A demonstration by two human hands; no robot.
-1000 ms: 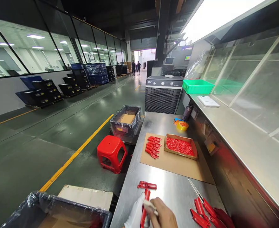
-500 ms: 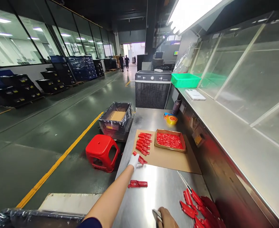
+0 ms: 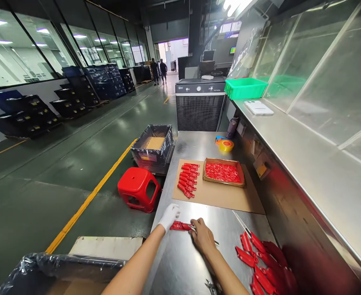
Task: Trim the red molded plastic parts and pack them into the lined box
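A red moulded plastic part (image 3: pixel 180 226) lies crosswise on the steel table, between my two hands. My left hand (image 3: pixel 170 215), in a white glove, hovers at its left end with fingers loosely bent and nothing visible in them. At the right end, my bare right hand (image 3: pixel 202 235) grips a slim metal tool, mostly hidden by the fingers; its dark end (image 3: pixel 216 243) sticks out behind. The fingers of that hand are close to or touching the part. Similar red parts (image 3: pixel 188 179) form a slanted column on the cardboard sheet (image 3: pixel 217 196).
A shallow carton (image 3: pixel 207 179) of small red pieces sits on the cardboard. Tweezers (image 3: pixel 240 221) and a pile of red parts (image 3: pixel 269 262) lie right; dark-handled nippers (image 3: pixel 211 287) lie near the front. Tape (image 3: pixel 226 145) is farther back. A red stool (image 3: pixel 134 180) stands left.
My left hand has let go of a red part at the column's near end and come back toward me. My right hand has moved forward with its tool to the part on the steel.
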